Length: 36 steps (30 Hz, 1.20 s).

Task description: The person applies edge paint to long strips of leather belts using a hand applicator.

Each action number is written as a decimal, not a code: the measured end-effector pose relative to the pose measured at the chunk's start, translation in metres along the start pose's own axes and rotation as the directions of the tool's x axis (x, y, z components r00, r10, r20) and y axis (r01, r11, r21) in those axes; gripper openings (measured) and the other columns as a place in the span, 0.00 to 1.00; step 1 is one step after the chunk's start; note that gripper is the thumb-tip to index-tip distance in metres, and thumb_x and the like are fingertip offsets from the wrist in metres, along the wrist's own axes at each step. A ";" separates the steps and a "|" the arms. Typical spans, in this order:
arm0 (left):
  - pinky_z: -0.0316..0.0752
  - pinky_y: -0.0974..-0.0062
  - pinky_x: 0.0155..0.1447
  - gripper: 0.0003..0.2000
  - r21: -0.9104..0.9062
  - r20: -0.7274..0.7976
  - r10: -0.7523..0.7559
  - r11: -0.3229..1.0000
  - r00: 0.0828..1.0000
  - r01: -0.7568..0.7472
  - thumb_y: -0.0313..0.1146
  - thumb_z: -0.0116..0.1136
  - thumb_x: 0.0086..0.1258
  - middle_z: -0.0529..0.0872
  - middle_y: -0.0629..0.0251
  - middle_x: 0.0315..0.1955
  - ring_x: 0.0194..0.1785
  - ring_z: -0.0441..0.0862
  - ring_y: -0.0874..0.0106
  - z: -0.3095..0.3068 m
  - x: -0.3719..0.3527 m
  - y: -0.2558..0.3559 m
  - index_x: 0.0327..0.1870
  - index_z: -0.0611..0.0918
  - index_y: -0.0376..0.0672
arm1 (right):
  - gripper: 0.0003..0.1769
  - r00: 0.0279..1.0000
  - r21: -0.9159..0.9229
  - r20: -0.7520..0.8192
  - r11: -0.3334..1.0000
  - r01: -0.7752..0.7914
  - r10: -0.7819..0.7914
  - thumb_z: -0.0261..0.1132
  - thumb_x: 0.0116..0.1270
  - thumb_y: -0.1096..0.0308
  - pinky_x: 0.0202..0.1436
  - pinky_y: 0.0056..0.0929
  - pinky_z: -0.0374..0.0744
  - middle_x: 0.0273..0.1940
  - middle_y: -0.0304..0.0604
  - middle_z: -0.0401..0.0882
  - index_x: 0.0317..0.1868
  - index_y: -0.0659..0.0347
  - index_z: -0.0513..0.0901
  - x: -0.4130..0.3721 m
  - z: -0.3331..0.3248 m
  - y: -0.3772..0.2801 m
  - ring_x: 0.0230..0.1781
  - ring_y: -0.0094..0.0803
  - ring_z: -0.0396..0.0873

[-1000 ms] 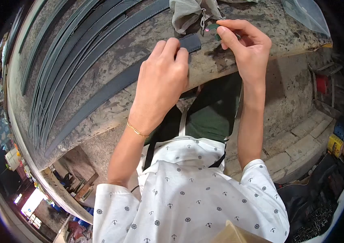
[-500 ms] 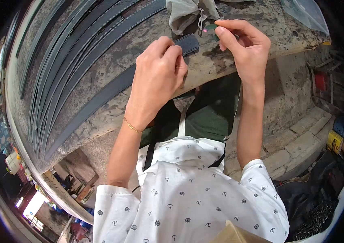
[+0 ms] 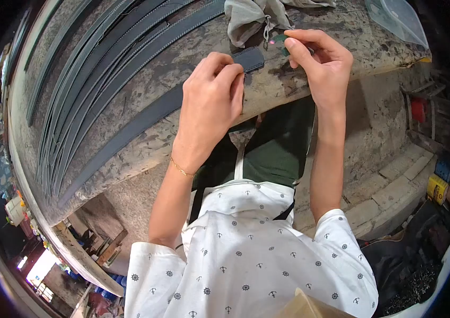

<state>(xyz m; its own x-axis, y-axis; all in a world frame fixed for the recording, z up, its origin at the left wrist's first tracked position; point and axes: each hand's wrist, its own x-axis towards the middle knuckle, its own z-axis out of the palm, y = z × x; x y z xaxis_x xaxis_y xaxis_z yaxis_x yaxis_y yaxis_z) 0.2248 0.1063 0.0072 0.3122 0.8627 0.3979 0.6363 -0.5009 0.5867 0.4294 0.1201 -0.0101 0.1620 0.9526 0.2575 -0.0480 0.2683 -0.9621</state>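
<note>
A dark grey strap with a squared end runs along the near edge of the bench. My left hand is closed over it close to that end, its fingertips hidden from view. To the right, my right hand pinches a small green object between thumb and fingers. It looks like a lighter, and a pink glow shows at its left tip. This tip is a short way to the right of the strap's end, apart from it. A grey cloth lies just behind.
Several long grey straps with stitched edges lie bunched at the left of the worn bench. A clear plastic piece is at the back right. Below the right side stand a red item and a yellow box.
My left hand is slightly lower and further right in view. The view itself has shifted a little. The green object stays pinched in my right hand, with the pink glow still at its tip.
</note>
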 end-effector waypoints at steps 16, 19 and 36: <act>0.80 0.59 0.42 0.07 0.145 0.198 0.110 0.979 0.974 -0.140 0.19 0.64 0.61 0.79 0.53 0.49 0.39 0.84 0.53 -0.005 0.014 0.005 0.38 0.80 0.31 | 0.07 0.999 -0.048 -0.016 0.998 -0.039 0.038 0.73 0.67 0.77 0.32 0.15 0.75 0.31 0.32 0.85 0.44 0.65 0.91 0.000 0.001 -0.005 0.29 0.15 0.78; 0.81 0.63 0.41 0.07 0.083 0.114 0.045 0.995 0.992 -0.054 0.19 0.65 0.60 0.78 0.56 0.48 0.38 0.85 0.58 -0.003 0.005 0.000 0.37 0.80 0.32 | 0.07 1.000 -0.016 -0.011 1.000 -0.027 0.027 0.74 0.67 0.77 0.31 0.15 0.75 0.31 0.32 0.85 0.44 0.65 0.91 0.000 0.002 -0.004 0.28 0.15 0.78; 0.81 0.62 0.43 0.06 0.164 0.135 0.121 0.976 0.983 -0.143 0.20 0.66 0.63 0.82 0.55 0.45 0.39 0.85 0.55 -0.001 0.009 0.003 0.39 0.82 0.33 | 0.07 1.000 -0.034 0.002 0.999 -0.025 0.025 0.73 0.67 0.77 0.31 0.15 0.74 0.31 0.33 0.85 0.45 0.65 0.91 0.001 0.000 -0.004 0.28 0.15 0.78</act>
<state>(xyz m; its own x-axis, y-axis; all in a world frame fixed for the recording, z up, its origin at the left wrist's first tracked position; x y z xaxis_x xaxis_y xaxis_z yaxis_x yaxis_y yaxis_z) 0.2288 0.1122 0.0136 0.4794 0.7971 0.3672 0.6924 -0.6007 0.3998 0.4297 0.1202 -0.0064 0.1588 0.9593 0.2336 -0.0184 0.2394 -0.9707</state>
